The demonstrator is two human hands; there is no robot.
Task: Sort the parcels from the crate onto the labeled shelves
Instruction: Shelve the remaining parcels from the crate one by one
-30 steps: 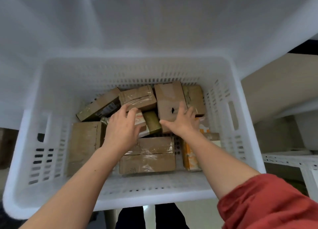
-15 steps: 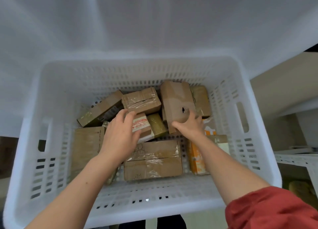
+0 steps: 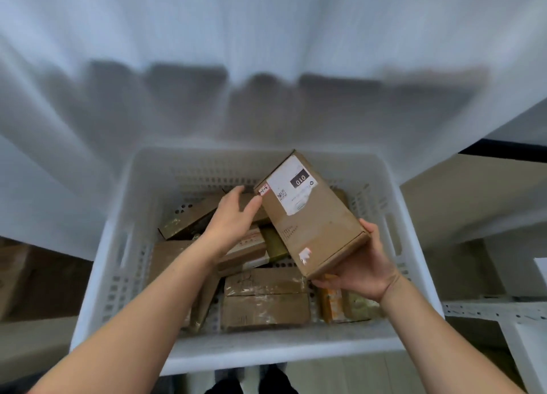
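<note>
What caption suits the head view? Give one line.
Right hand holds a brown cardboard parcel labelled 010 above the white slotted plastic crate while the left hand touches its corner.

Both forearms were stretched out in front of me. My right hand [image 3: 359, 265] gripped the parcel [image 3: 310, 216] by its lower end, fingers [image 3: 334, 282] curled under it; left hand [image 3: 233, 216] hung open, just beside it.
</note>
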